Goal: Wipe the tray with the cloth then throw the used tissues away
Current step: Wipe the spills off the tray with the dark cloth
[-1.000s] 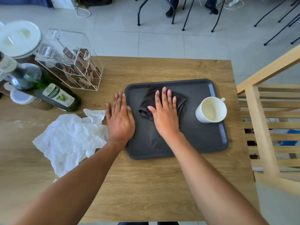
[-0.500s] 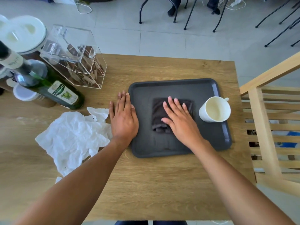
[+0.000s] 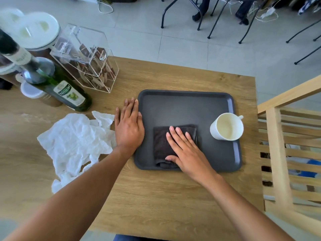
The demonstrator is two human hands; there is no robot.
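Pressing cloth (image 3: 162, 145) flat under splayed right hand (image 3: 187, 152) on tray (image 3: 184, 105); bracing tray's left rim with flat, empty left hand (image 3: 129, 129); risking knocking cup (image 3: 225, 126) right of cloth; tissues (image 3: 74, 141) lying left of tray.

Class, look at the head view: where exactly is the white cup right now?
The white cup stands on the right side of the dark tray, near its right rim, just right of the cloth under the right hand.
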